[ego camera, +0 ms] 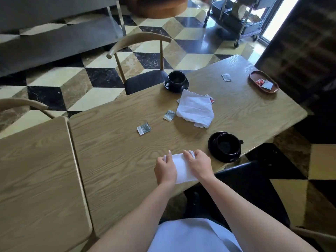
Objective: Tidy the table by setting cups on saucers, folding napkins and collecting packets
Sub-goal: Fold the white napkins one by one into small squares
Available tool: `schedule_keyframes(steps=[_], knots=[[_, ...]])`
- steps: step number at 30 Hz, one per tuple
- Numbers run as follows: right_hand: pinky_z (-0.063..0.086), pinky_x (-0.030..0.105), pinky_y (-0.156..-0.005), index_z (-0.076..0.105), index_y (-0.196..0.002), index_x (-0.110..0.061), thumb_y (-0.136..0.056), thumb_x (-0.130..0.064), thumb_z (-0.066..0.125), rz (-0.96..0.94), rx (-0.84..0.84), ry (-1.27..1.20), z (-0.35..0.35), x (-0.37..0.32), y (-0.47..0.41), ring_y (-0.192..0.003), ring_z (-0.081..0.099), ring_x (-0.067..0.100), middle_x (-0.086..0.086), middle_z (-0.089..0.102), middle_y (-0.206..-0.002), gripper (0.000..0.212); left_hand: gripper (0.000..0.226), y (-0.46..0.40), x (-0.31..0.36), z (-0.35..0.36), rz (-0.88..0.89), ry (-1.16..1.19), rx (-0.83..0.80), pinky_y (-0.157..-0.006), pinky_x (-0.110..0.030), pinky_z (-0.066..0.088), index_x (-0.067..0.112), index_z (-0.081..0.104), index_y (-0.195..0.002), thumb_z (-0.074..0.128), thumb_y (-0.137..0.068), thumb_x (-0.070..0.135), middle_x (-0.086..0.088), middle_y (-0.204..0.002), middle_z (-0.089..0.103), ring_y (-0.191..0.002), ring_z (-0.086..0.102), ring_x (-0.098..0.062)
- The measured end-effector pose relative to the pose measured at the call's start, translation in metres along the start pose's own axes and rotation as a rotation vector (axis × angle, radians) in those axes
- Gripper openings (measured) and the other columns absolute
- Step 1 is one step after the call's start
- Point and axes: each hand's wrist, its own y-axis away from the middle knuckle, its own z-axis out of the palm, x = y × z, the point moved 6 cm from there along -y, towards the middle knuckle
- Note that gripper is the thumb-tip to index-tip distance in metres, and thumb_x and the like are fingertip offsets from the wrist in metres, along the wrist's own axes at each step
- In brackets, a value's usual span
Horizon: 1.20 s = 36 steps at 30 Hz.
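Wooden table (pixel 112 160), near edge running diagonally just below both hands; seam to a second tabletop (pixel 36 179) on the left. Broad bare wood left of the hands and between hands and packets. Right of the hands, near black cup (pixel 227 145) on its saucer (pixel 212 142), handle pointing right, close to the table edge. White napkin (pixel 181 169) flat on the table at the near edge, folded into a narrow rectangle, crisp and clean, lower end reaching the edge. Left hand (pixel 165 170) on the napkin's left side, fingers together, pressing down, fingertips at the far left corner. Right hand (pixel 197 164) on the right side, fingers curled together over the far right corner; pinching or just pressing cannot be told. Mid-table, second napkin (pixel 195 109) crumpled and loosely unfolded, a red-printed packet (pixel 211 99) peeking from under its far side. Two grey-green packets loose on bare wood: one (pixel 144 128) left of centre, one (pixel 169 115) just beside the crumpled napkin. Far cup (pixel 176 79) on saucer (pixel 183 86) near the far-left edge. White packet (pixel 226 77) alone toward the far side. Oval wooden tray (pixel 254 79) at the far right corner holding packets (pixel 264 84). Chair (pixel 141 51) tucked behind the far cup.
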Motion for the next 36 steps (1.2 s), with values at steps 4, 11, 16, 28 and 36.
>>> schedule_keyframes(steps=[4, 11, 16, 28, 36], knots=[[0.036, 0.035, -0.058, 0.047, -0.073, -0.004, -0.089, -0.045, 0.064, -0.061, -0.006, -0.053, -0.017, 0.007, -0.014, -0.063, 0.044, 0.016, -0.001, 0.051, -0.068, 0.047, 0.041, 0.006, 0.002, 0.025, -0.026, 0.025, 0.000, -0.070, -0.035, 0.041, 0.006, 0.056, -0.088, 0.048, -0.100, 0.044, -0.010, -0.089, 0.064, -0.083, 0.057, -0.031], [0.038, 0.033, -0.057, 0.041, -0.075, -0.016, -0.093, -0.040, 0.059, -0.099, -0.108, -0.068, -0.031, 0.023, -0.043, -0.061, 0.048, 0.012, -0.006, 0.057, -0.070, 0.035, 0.035, 0.009, 0.008, 0.064, -0.010, 0.000, 0.003, -0.064, -0.034, 0.038, 0.009, 0.050, -0.091, 0.050, -0.100, 0.043, -0.001, -0.082, 0.057, -0.076, 0.052, -0.025], [0.043, 0.035, -0.065, 0.053, -0.104, -0.012, -0.096, -0.038, 0.052, -0.099, -0.273, 0.205, -0.045, 0.028, -0.081, -0.081, 0.060, 0.022, 0.002, 0.064, -0.093, 0.026, 0.027, 0.002, -0.012, 0.081, -0.104, -0.108, -0.099, -0.061, -0.034, 0.043, 0.011, 0.051, -0.088, 0.049, -0.098, 0.036, -0.002, -0.074, 0.057, -0.069, 0.052, -0.024], [0.041, 0.036, -0.063, 0.048, -0.105, -0.008, -0.096, -0.014, 0.046, -0.217, -0.304, 0.693, -0.025, 0.033, -0.113, -0.086, 0.064, 0.035, 0.012, 0.065, -0.096, 0.012, 0.022, -0.032, -0.027, 0.095, -0.247, -0.275, -0.052, -0.069, -0.038, 0.055, 0.015, 0.057, -0.067, 0.063, -0.084, 0.027, -0.009, -0.067, 0.064, -0.066, 0.058, -0.027], [0.043, 0.032, -0.064, 0.050, -0.117, -0.006, -0.090, -0.007, 0.058, -0.256, -0.498, 1.137, 0.004, 0.006, -0.127, -0.094, 0.066, 0.027, 0.010, 0.059, -0.118, 0.028, 0.030, -0.054, -0.023, 0.085, -0.361, -0.460, -0.250, -0.047, -0.033, 0.042, 0.016, 0.045, -0.074, 0.071, -0.076, 0.030, -0.008, -0.062, 0.059, -0.051, 0.051, -0.024]])
